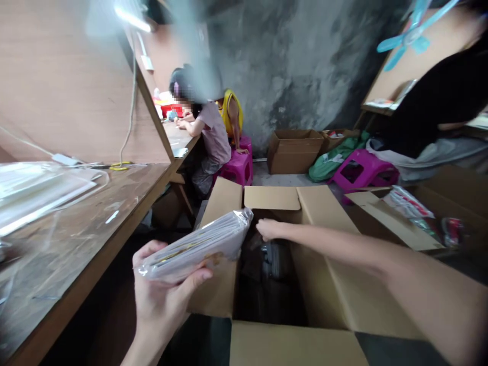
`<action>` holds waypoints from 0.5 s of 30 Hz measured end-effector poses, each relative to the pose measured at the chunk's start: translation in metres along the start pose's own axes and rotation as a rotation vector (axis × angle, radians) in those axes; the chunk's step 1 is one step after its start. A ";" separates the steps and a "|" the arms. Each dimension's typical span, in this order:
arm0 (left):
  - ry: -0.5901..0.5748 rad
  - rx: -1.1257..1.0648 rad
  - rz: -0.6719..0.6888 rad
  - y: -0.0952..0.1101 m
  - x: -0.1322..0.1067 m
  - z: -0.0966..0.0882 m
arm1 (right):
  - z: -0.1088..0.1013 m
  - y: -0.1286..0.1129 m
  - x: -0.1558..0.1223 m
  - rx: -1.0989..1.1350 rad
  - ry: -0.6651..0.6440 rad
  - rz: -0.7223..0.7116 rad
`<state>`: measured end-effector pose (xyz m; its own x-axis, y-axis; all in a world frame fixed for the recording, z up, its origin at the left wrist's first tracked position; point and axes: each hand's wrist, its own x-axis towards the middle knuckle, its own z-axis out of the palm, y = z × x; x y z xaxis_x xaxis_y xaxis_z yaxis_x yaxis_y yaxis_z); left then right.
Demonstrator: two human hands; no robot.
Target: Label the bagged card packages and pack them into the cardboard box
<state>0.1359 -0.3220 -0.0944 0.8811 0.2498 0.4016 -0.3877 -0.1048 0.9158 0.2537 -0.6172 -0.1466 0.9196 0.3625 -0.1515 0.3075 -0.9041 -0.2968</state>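
My left hand (163, 290) grips a clear plastic-wrapped pack of thin, flat white pieces (206, 246) with gold-coloured marks, held tilted over the left flap of an open cardboard box (331, 290). Stretched across the box from the right, my right hand (269, 230) is at the far part of the opening. Its fingers are curled closed, and whatever they hold, if anything, is hidden. Deep inside the box lie dark, shiny plastic-wrapped packs (276, 259), partly lost in shadow.
A wooden workbench (125, 203) with plastic sheets (41, 190) runs along the left. Two people sit on purple stools (238, 168) beyond it; another person in black is at the right. More boxes (293, 152) and a green bag (335, 157) stand near the wall.
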 end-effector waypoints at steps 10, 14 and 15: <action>-0.162 -0.093 -0.104 -0.008 0.022 0.061 | -0.065 0.009 -0.205 0.509 0.440 -0.128; -0.164 -0.274 -0.160 -0.002 0.014 0.075 | -0.022 -0.002 -0.224 1.537 0.687 -0.096; -0.155 -0.331 -0.181 0.000 0.011 0.080 | -0.010 -0.008 -0.220 1.613 0.721 -0.091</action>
<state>0.1668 -0.3960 -0.0898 0.9637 0.0846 0.2531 -0.2664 0.2492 0.9311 0.0513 -0.6916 -0.1014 0.9667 -0.1702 0.1913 0.2430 0.3743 -0.8949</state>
